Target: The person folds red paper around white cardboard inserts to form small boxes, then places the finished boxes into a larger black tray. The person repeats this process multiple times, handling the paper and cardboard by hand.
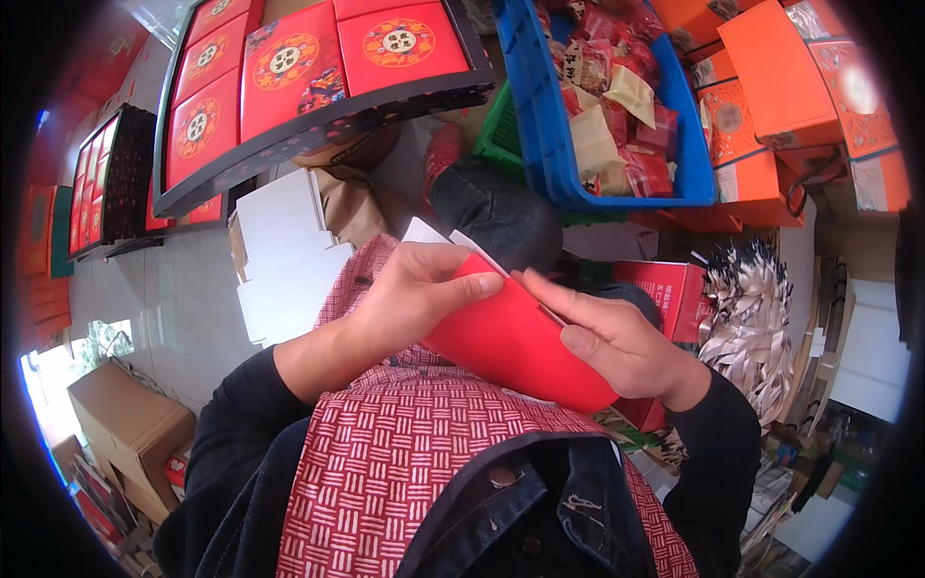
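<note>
A red cardboard box [515,342] with white inner flaps lies tilted over my lap, and both hands are on it. My left hand [416,294] grips its upper left end, thumb pressed on the red face near a fold. On the right edge, my right hand [626,342] pinches the card between thumb and fingers, with its index finger along the fold near the left thumb. The box looks flattened or only partly folded. Its underside is hidden. Beneath it is my red and white patterned apron [385,472].
Ahead left stands a black-edged tray [289,140] of red printed boxes. White card sheets [284,255] lie below it. A blue crate [540,125] holds small red and cream packets. Orange boxes [780,77] are stacked right, above a bundle of pale ribbons [747,332]. A brown carton [130,429] stands left.
</note>
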`<action>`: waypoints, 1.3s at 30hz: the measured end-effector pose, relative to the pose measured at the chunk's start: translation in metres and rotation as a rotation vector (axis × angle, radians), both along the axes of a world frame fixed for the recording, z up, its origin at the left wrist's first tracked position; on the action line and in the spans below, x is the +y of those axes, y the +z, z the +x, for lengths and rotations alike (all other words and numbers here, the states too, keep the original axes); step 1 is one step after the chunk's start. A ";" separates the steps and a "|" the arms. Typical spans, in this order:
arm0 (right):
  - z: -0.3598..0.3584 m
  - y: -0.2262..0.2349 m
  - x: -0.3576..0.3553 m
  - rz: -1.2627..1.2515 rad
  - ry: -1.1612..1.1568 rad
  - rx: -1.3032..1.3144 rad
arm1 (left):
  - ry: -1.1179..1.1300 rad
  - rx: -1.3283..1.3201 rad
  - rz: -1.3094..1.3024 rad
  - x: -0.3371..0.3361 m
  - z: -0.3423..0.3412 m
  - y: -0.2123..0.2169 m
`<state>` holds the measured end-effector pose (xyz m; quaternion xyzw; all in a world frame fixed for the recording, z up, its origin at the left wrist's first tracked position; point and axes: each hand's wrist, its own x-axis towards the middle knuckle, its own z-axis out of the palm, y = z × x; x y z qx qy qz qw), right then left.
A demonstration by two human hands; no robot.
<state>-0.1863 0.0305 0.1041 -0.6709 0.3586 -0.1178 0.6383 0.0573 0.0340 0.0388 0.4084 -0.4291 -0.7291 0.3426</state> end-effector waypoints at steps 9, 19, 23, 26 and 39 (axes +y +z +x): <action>0.003 -0.003 -0.002 -0.236 0.084 0.075 | 0.000 -0.064 0.006 0.001 0.001 0.003; 0.012 -0.003 -0.004 -0.385 0.070 0.100 | 0.024 -0.089 -0.059 0.003 0.002 -0.001; 0.015 -0.006 -0.001 -0.398 0.051 0.090 | 0.024 -0.114 -0.027 0.002 0.005 -0.005; 0.019 -0.008 0.003 -0.419 0.055 0.143 | 0.068 -0.039 0.001 0.007 0.004 -0.006; -0.077 0.044 0.042 -0.190 0.020 0.310 | -0.127 0.122 -0.023 -0.074 -0.016 0.025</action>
